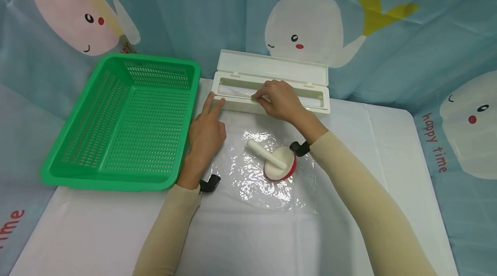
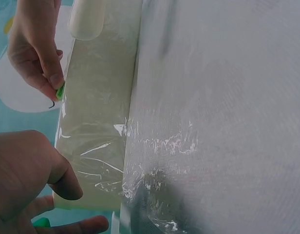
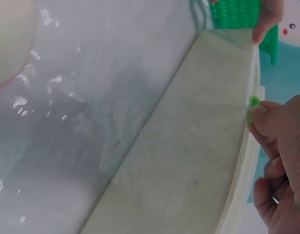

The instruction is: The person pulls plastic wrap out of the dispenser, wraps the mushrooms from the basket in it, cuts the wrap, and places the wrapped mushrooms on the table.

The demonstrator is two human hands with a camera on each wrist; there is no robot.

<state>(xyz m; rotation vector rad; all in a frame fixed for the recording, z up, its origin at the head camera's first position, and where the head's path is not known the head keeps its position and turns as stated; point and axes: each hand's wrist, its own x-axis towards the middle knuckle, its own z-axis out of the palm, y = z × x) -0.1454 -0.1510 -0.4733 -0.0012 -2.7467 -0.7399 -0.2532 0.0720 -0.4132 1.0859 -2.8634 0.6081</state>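
Note:
A white cling film dispenser (image 1: 240, 105) lies across the back of the table, its lid (image 1: 272, 65) up and a roll inside. At its front edge, my right hand (image 1: 280, 100) pinches a small green slide cutter (image 3: 253, 103) between thumb and fingers. My left hand (image 1: 206, 131) reaches to the dispenser's left end, fingers extended and fingertips at its corner. Clear film (image 2: 99, 161) hangs over the front wall and spreads onto the table. On the film sits a round white disc with a red edge and a white stick handle (image 1: 261, 150).
A large green plastic basket (image 1: 185, 138) stands on the left, right beside my left hand and forearm. Behind the white-covered table (image 1: 240, 246) hangs a blue curtain (image 1: 186, 13) printed with whales, close to the raised lid.

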